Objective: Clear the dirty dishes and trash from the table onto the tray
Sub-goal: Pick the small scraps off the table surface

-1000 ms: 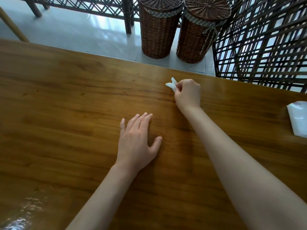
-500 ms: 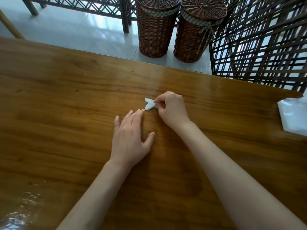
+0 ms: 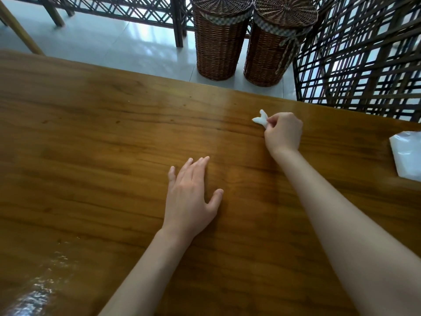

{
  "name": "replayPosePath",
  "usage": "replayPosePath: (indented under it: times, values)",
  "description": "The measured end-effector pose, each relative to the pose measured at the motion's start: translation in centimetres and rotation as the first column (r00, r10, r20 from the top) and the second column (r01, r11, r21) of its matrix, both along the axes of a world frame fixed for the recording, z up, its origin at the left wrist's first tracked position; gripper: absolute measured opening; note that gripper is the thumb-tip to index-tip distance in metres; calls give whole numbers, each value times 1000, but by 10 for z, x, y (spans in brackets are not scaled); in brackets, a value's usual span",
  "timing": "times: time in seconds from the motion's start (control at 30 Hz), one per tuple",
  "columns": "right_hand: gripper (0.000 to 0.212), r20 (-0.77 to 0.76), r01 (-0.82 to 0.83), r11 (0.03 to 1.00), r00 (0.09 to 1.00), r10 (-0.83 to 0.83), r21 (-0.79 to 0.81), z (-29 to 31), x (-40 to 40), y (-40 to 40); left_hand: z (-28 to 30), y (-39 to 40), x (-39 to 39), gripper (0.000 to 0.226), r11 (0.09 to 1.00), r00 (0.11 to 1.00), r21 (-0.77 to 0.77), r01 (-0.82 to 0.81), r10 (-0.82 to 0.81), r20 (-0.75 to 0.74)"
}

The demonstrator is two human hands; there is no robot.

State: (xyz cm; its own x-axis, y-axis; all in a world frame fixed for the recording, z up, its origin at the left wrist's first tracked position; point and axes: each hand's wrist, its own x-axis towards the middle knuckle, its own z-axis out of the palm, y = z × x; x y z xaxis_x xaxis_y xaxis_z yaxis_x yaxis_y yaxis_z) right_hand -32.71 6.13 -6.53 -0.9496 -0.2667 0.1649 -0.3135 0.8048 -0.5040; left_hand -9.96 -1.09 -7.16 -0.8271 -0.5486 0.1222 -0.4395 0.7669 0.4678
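Hands: your left hand (image 3: 191, 195) lies flat on the table (image 3: 91, 144), fingers straight and loosely spread, holding nothing; your right hand (image 3: 283, 132) is curled, fingertips pinching a white scrap (image 3: 260, 119).
Table: wood top fills the view; no tray and no dishes in sight.
Bag: clear plastic bag (image 3: 407, 153) at the right edge, well right of your right hand, likely more trash.
Scrap position: at your right fingertips, up and right of your left hand, close over or on the wood; can't tell which.
Nearer hand: right, already has it; left is well apart.
Scrap axis: long axis runs from your fingers out to upper left, away from you.
Scrap pointing: forked free end sticks out up-left, other end hidden in the pinch.
Next move, a guess: carry it to the tray, wherever that sits off frame.
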Motion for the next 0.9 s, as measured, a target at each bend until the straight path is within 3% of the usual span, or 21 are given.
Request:
replayPosePath:
  times: [0.27,0.47,0.67,0.9]
  values:
    - [19,38,-390,921,920,390,2,2,66,-23,1,4,15,70,1000,1000,-15,-15,15,11]
    - [18,32,-472,882,881,471,7,-2,111,-8,6,18,35,69,1000,1000,12,-13,13,0]
    - [17,-80,-362,926,925,371,111,-1,109,46,11,37,49,70,998,999,36,42,-42,9]
    - [21,-110,-5,978,993,29,210,3,84,133,12,53,62,69,993,995,61,99,-98,-11]
